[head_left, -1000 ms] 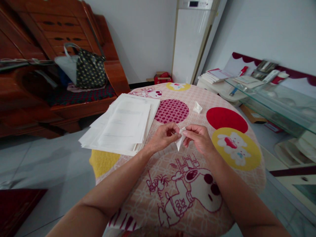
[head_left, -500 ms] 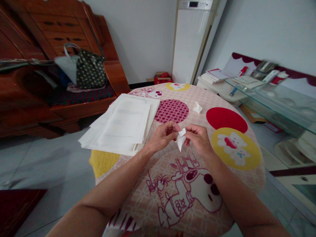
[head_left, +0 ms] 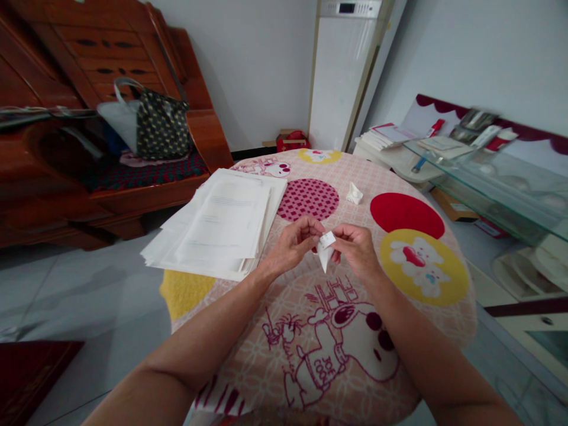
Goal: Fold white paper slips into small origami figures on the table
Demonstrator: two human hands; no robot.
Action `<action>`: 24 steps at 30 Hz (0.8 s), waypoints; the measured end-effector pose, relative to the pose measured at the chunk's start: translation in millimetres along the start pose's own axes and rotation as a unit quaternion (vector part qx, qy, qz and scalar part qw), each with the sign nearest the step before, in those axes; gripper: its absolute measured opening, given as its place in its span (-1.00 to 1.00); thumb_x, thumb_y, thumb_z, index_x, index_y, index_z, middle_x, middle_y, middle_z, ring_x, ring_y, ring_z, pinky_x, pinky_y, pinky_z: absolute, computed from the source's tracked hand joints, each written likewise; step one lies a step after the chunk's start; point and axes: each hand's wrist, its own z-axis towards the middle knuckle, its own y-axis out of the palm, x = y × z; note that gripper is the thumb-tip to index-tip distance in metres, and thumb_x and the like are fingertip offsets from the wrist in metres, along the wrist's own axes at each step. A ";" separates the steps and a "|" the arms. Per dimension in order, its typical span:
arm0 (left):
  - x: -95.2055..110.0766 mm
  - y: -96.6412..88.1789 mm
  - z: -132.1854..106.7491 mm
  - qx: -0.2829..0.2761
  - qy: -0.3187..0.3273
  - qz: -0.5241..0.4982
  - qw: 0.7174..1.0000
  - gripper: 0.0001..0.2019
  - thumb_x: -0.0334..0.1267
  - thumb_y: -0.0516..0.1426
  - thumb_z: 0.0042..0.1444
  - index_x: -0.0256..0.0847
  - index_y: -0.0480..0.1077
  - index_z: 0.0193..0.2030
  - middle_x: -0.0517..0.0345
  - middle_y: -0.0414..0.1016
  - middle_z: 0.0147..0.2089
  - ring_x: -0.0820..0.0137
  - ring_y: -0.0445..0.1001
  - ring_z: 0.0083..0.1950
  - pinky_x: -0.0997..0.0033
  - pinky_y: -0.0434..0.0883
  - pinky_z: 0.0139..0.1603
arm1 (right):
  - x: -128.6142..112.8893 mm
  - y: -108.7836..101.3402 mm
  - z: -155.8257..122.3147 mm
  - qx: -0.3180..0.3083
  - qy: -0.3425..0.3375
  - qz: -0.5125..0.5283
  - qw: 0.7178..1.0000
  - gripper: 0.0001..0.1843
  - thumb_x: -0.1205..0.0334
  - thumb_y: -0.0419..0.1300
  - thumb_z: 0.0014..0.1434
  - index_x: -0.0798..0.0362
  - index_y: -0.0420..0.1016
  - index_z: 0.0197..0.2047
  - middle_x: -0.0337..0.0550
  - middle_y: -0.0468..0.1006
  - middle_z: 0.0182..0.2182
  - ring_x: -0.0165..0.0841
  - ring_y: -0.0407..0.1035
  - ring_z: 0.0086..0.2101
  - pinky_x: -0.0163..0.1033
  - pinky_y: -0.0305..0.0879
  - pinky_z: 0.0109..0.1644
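Item 1. Wooden bench [head_left: 66,148], far left, dark red-brown, with a patterned cushion on its seat.

Item 2. Handbag [head_left: 162,127], dark with pale dots, standing on the bench seat beside a grey pouch.

Item 3. Stack of white sheets [head_left: 222,228], fanned loosely on the left part of the round table [head_left: 350,171], its near corner overhanging the edge. The table is covered by a pink cartoon-print cloth.

Item 4. Left hand [head_left: 293,245], raised above the middle of the table, fingers curled in, thumb and forefinger pinched onto the left edge of the small folded paper.

Item 5. Small folded paper [head_left: 326,251], white, held between both hands just above the cloth, its pointed end hanging down.

Item 6. Right hand [head_left: 357,251], fingers bent close, thumb and fingertips nipping the top right of the same paper.

Item 7. Second white paper piece [head_left: 354,193], lying on the cloth beyond the hands, between a chequered circle and a red circle.

Item 8. Tall white unit [head_left: 341,71], against the back wall.

Item 9. Pile of books [head_left: 386,136], behind the table.

Item 10. Glass shelf [head_left: 501,189], far right, bearing blurred objects.
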 end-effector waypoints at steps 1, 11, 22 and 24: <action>-0.1 0.0 0.0 -0.002 -0.001 -0.001 1.000 -0.82 -0.23 0.22 0.20 -0.27 0.36 -0.14 0.13 0.45 -0.31 0.47 0.43 -0.32 0.48 0.39 -0.33 | 0.4 -0.3 0.2 0.000 0.002 -0.002 1.000 -0.89 0.21 0.33 -0.02 0.06 0.55 -0.46 -0.27 0.50 -0.66 -0.46 0.29 -0.69 -0.37 0.18 -0.65; -1.9 -0.5 -0.2 -0.001 -0.016 -0.002 1.000 -0.72 -0.13 0.27 0.19 -0.27 0.36 -0.13 0.15 0.47 -0.34 0.51 0.42 -0.36 0.52 0.36 -0.37 | -6.1 -3.8 0.3 -0.046 -0.010 -0.028 0.998 -0.85 0.17 0.39 -0.06 0.05 0.54 -0.48 -0.27 0.52 -0.60 -0.47 0.28 -0.65 -0.35 0.17 -0.60; -0.3 -2.8 0.8 0.039 -0.014 0.032 0.999 -0.71 -0.12 0.30 0.16 -0.29 0.42 -0.15 0.23 0.40 -0.43 0.54 0.35 -0.44 0.55 0.34 -0.43 | -11.0 -11.8 -2.3 -0.076 -0.069 -0.068 0.992 -0.69 0.01 0.28 0.20 0.05 0.55 -0.45 -0.28 0.44 -0.66 -0.47 0.24 -0.62 -0.33 0.13 -0.53; -0.8 -3.6 0.6 0.033 -0.019 0.059 0.997 -0.71 -0.09 0.30 0.15 -0.30 0.44 -0.21 0.24 0.39 -0.45 0.54 0.34 -0.44 0.54 0.33 -0.43 | -12.7 -10.6 -3.5 -0.064 -0.076 -0.094 0.991 -0.67 0.04 0.29 0.20 0.05 0.53 -0.50 -0.28 0.43 -0.67 -0.46 0.25 -0.61 -0.32 0.14 -0.52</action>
